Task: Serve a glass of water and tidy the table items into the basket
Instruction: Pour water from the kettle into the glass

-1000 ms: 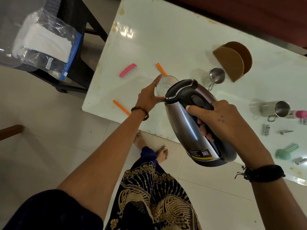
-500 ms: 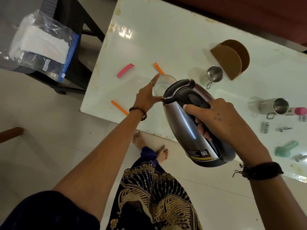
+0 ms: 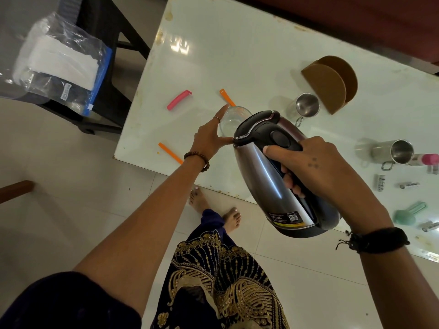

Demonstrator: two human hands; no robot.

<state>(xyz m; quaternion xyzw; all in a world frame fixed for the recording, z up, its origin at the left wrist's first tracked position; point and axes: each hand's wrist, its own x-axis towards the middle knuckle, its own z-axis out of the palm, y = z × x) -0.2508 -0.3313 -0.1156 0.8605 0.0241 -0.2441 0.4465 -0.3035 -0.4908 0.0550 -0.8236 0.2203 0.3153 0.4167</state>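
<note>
Gripping the black handle of a steel kettle, the right hand has its fingers curled tight around the handle and its thumb laid along the top, just short of the lid button. The kettle is tipped forward and to the left, with its lid end over a clear glass near the front edge of the white counter. The spout is hidden behind the kettle's lid, so whether water is running cannot be told. The left hand cups the near side of the glass, thumb and forefinger spread around its wall; a ring sits on the forefinger and a bead bracelet on the wrist.

A pink clip lies on the counter left of the glass. One orange clip lies just behind the glass, and another orange clip lies close to the counter's front edge by the left wrist. Right of the kettle stand a steel mug and, further right, a second steel mug lying toward a pink-capped item. A brown holder stands behind the first mug. A mint-green item and several small batteries lie at the right edge. A plastic bag rests on a dark chair left of the counter.
</note>
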